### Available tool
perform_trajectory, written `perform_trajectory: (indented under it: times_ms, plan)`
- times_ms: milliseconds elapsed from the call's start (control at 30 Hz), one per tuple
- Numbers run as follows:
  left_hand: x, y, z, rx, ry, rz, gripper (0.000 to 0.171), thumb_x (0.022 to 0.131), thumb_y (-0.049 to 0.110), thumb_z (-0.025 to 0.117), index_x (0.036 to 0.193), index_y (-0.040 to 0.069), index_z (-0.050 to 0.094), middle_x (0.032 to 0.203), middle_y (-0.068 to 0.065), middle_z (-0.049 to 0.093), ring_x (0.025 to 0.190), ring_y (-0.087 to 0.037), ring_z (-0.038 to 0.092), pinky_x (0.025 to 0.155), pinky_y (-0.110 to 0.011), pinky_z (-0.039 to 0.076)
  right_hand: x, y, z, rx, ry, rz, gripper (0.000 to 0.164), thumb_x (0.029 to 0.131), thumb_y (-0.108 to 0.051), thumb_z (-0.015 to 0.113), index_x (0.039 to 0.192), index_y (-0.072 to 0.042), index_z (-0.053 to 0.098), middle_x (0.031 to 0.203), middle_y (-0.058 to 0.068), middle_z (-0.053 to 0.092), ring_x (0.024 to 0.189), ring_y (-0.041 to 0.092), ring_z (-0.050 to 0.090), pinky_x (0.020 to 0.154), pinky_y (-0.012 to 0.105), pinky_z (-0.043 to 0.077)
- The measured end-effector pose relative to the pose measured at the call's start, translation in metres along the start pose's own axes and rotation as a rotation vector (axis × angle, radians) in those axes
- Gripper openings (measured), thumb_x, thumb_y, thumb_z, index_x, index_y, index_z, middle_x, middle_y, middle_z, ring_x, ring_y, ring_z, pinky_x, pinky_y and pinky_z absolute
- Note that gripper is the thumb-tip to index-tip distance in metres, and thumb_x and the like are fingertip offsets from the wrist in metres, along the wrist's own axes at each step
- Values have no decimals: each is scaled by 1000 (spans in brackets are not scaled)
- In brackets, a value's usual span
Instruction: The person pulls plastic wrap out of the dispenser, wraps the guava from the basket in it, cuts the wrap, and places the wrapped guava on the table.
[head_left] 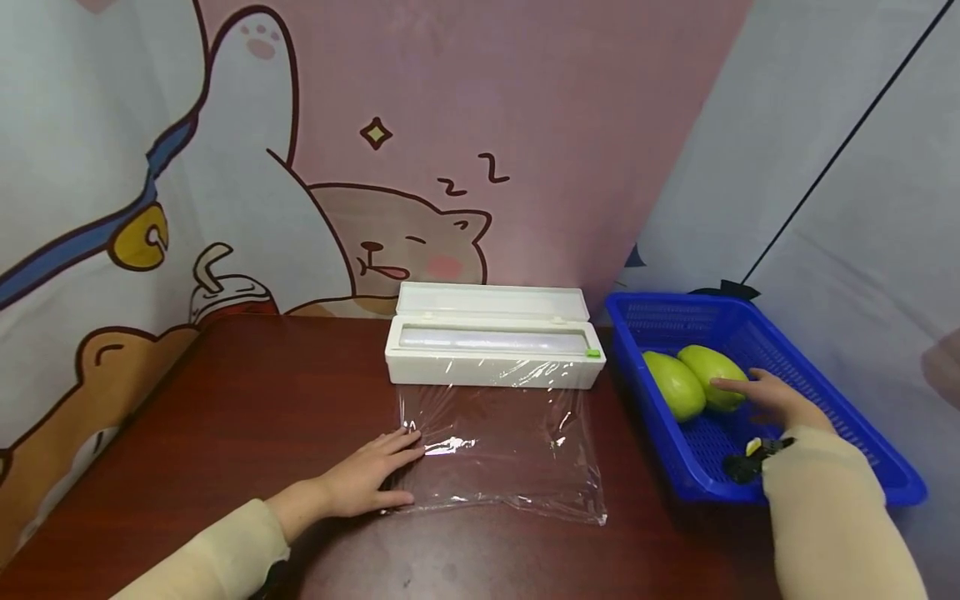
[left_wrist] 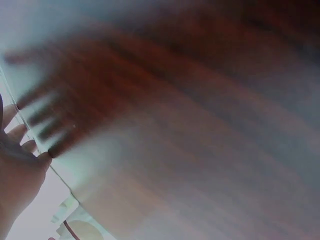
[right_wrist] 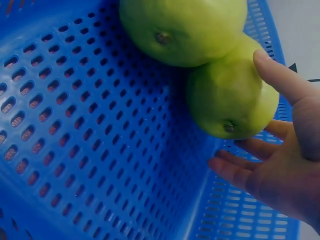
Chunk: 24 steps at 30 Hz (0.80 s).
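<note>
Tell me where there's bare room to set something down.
The reddish-brown table is bare left of the long white plastic box and in front of the clear plastic film; a narrow gap separates the film from the blue perforated plastic basket. It's crowded at the film's left edge, by the left hand, and around two green oval fruits beside the right hand.

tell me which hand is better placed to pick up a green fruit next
Right, most likely: the right hand is in the blue basket, close to a green fruit, while the left hand rests at the edge of the plastic film, away from the basket.
</note>
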<state>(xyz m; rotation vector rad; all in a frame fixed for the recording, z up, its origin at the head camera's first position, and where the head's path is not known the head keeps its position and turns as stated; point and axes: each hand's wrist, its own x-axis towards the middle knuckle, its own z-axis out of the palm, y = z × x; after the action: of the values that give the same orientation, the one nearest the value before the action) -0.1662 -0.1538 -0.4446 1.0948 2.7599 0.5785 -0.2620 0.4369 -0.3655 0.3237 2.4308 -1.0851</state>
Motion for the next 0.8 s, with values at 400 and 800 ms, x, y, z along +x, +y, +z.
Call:
perform_trajectory:
  times_ms: [400,800]
  plan:
    - [1,2,-2,16,15,26,62,86,37,63,134,1,48,144,-21,39,135,-41,32,108,-56,28,5,4,3,-15,75,-27,100,90,-44,53,133,29,1,129,44,25,112,45,48,96,48,46]
    - [1,1,-2,24,-5,5,63,87,39,62,136,3,47,146,-20,37,136,-39,32,109,-55,27,-6,2,-8,-37,112,-49,86,90,-47,52,130,24,24,113,28,46,83,9,56,81,34,55]
